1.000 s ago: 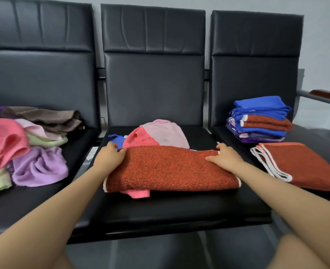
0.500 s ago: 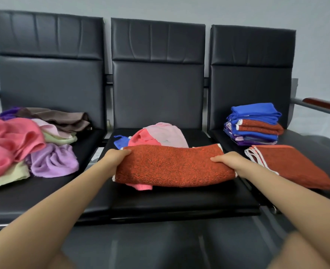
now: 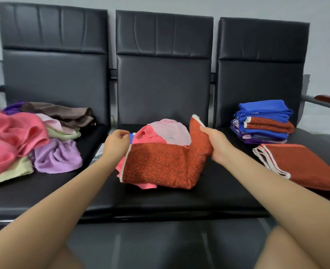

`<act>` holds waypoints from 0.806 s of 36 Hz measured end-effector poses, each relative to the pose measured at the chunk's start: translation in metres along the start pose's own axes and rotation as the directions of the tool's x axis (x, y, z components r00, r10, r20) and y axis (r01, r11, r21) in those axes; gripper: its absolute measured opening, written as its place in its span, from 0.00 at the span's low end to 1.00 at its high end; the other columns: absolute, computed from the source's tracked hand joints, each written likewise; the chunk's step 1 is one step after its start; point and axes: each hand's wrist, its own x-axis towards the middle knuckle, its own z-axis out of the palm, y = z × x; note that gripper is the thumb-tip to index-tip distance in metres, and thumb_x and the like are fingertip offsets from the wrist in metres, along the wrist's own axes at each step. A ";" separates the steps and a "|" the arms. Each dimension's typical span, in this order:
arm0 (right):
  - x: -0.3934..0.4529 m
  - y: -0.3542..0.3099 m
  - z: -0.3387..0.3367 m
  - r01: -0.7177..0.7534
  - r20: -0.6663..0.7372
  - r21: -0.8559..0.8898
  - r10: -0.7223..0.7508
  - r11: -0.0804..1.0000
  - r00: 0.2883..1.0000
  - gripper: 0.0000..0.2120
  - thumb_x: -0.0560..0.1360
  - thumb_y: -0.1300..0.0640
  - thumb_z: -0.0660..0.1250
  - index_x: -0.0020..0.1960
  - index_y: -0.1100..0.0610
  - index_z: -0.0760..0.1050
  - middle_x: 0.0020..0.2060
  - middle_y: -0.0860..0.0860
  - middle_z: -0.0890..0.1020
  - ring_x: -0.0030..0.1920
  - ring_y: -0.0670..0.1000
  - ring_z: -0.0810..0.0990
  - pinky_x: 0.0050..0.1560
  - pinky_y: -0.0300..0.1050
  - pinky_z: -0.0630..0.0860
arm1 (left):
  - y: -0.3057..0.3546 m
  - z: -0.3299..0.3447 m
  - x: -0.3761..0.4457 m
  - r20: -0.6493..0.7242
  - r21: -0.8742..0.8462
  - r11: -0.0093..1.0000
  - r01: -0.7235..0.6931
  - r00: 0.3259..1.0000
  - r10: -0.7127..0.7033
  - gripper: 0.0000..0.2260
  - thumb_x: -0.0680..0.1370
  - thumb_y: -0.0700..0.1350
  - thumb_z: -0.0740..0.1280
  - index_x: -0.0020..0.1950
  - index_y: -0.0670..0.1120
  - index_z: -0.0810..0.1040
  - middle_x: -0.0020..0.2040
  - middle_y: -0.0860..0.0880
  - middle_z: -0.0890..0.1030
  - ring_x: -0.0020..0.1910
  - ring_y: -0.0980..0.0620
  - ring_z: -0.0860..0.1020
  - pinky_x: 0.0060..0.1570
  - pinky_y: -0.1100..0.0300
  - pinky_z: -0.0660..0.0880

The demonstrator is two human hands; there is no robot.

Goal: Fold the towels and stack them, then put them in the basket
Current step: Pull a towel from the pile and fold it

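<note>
Head view, the only one. Rust-red towel (image 3: 160, 164) sits on the middle seat (image 3: 179, 200), already a long folded strip, lying partly over a loose pink towel (image 3: 156, 133) and a bit of blue cloth (image 3: 131, 135).

Right hand (image 3: 216, 144) is clamped around the strip's right end, fingers curled round it, with that end lifted upright above the seat. My read: it's about to be carried leftward over the rest, folding the strip in half. Left hand (image 3: 116, 144) is at the strip's left end, fingers curled at the white-trimmed edge; cannot tell if it actually pinches the cloth or just anchors beside it (likely there to stop the strip sliding during the fold).

Right seat holds the finished side: a folded stack (image 3: 263, 121) of blue, rust and purple towels at the back, and a single folded rust towel (image 3: 303, 164) in front, apart from the stack. Left seat holds the unfolded heap (image 3: 24, 138): pink, lilac, pale green, brown.

Containers: no basket in view, so nothing is in one yet. Plenty of folding left.
</note>
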 end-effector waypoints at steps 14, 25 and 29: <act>-0.014 0.039 0.041 0.448 0.466 -0.677 -0.131 0.584 0.875 0.09 0.79 0.58 0.63 0.55 0.55 0.80 0.38 0.43 0.80 0.38 0.40 0.78 0.39 0.31 0.74 | 0.004 0.034 -0.001 0.341 0.026 0.993 0.115 0.933 -0.117 0.13 0.80 0.48 0.60 0.48 0.40 0.79 0.42 0.44 0.81 0.36 0.47 0.80 0.36 0.60 0.80; 0.010 0.059 -0.002 0.152 0.101 -0.759 -0.116 0.633 0.988 0.22 0.75 0.47 0.68 0.66 0.56 0.71 0.49 0.48 0.79 0.50 0.51 0.79 0.46 0.44 0.76 | 0.019 0.062 -0.007 0.349 0.132 0.991 -0.019 0.937 -0.028 0.10 0.76 0.48 0.68 0.56 0.47 0.78 0.51 0.48 0.80 0.54 0.48 0.78 0.58 0.57 0.72; 0.015 0.052 0.003 0.239 0.085 -0.684 -0.251 0.689 0.964 0.19 0.75 0.52 0.70 0.63 0.56 0.73 0.45 0.49 0.79 0.50 0.52 0.80 0.46 0.43 0.75 | 0.030 0.047 -0.012 0.273 -0.029 0.999 -0.027 0.961 0.034 0.03 0.79 0.43 0.63 0.46 0.51 0.72 0.50 0.48 0.77 0.54 0.47 0.75 0.56 0.56 0.70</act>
